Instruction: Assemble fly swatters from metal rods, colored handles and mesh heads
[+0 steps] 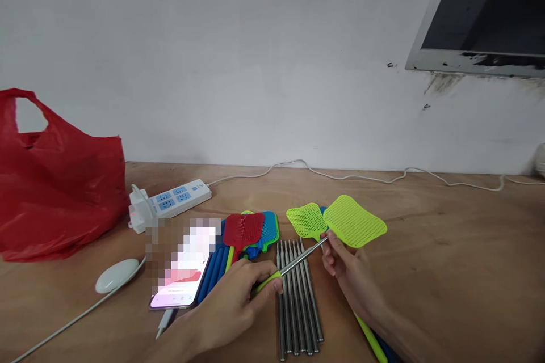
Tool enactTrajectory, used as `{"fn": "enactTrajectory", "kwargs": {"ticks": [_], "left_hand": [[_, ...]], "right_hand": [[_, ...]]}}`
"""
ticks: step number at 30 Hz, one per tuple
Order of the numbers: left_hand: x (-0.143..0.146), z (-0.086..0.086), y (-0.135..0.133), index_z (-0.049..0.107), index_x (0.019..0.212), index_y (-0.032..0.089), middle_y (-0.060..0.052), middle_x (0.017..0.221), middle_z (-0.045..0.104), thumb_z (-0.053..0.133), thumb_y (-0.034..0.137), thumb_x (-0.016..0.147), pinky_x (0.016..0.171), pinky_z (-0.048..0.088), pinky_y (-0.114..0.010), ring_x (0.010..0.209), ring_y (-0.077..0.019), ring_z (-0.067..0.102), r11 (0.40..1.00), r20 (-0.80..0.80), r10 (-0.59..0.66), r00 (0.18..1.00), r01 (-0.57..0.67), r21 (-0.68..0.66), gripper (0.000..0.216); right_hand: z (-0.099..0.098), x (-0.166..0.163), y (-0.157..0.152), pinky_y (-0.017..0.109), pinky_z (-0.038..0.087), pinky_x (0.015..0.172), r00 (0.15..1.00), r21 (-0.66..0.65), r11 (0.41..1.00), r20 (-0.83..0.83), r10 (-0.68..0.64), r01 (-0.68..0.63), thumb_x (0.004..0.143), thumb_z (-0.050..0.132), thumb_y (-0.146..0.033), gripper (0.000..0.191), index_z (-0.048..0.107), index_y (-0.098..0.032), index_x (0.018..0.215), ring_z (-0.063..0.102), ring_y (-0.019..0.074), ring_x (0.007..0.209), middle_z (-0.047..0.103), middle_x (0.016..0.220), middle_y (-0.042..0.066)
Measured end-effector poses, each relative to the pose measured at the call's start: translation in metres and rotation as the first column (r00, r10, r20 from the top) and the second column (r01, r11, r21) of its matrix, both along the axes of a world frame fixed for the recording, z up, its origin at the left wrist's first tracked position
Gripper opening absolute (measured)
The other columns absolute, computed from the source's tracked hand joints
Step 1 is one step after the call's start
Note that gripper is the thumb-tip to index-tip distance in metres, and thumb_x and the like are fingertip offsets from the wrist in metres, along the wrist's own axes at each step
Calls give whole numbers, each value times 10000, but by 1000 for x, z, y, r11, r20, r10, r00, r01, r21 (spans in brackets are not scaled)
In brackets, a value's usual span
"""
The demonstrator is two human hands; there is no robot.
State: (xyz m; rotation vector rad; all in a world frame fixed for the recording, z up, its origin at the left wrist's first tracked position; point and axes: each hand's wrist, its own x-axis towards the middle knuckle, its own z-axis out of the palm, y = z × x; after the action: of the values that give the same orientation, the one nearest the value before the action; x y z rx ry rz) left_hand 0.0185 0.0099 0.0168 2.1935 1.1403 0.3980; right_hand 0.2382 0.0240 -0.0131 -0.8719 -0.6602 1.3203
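Observation:
My left hand (242, 300) is closed around the yellow-green handle of a fly swatter, whose metal rod (300, 258) slants up to the right. At the rod's far end, my right hand (340, 258) pinches close to the perforated yellow-green swatter head (354, 221). Beneath the rod several loose metal rods (298, 306) lie side by side on the table. Another yellow-green swatter head (307, 220) rests just left of my right hand, partly over a blue one. Left of the rods, a red swatter head (243, 229) overlaps blue and green heads (269, 228), with several blue handles (215, 269) nearby.
A lit phone (183, 278) with a cable lies left of my left hand. Farther left are a white mouse (117, 275), a power strip (187, 195) and a red plastic bag (63, 181). A white cord (353, 178) runs along the wall behind the wooden table (460, 261).

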Motion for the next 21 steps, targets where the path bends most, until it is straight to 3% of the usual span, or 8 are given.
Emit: {"fn": "enactTrajectory", "kwargs": {"ticks": [7, 14, 21], "left_hand": [[1, -2, 0, 478, 753, 200, 3, 728, 517, 334, 450, 1015, 641, 330, -276, 693, -170, 458, 1000, -7, -16, 1000, 16, 11, 389], [5, 0, 1, 457, 731, 200, 27, 682, 447, 323, 495, 1016, 595, 290, -272, 645, -151, 425, 1000, 56, -19, 998, 20, -7, 432], [5, 0, 1, 419, 689, 202, 41, 633, 393, 351, 454, 1005, 564, 244, -278, 592, -140, 359, 999, -10, -1, 1000, 2, 35, 410]], "right_hand": [[-7, -11, -9, 207, 347, 416, 997, -30, 998, 52, 55, -54, 640, 876, -461, 346, 722, -170, 747, 432, 91, 505, 540, 586, -21], [3, -6, -7, 202, 358, 424, 995, -15, 995, 23, 98, -97, 684, 832, -506, 376, 716, -162, 785, 452, 95, 502, 572, 584, -15], [0, -2, -1, 204, 361, 405, 998, -42, 997, -19, -64, 63, 655, 857, -462, 355, 625, -201, 722, 471, 104, 477, 588, 549, -29]]}}
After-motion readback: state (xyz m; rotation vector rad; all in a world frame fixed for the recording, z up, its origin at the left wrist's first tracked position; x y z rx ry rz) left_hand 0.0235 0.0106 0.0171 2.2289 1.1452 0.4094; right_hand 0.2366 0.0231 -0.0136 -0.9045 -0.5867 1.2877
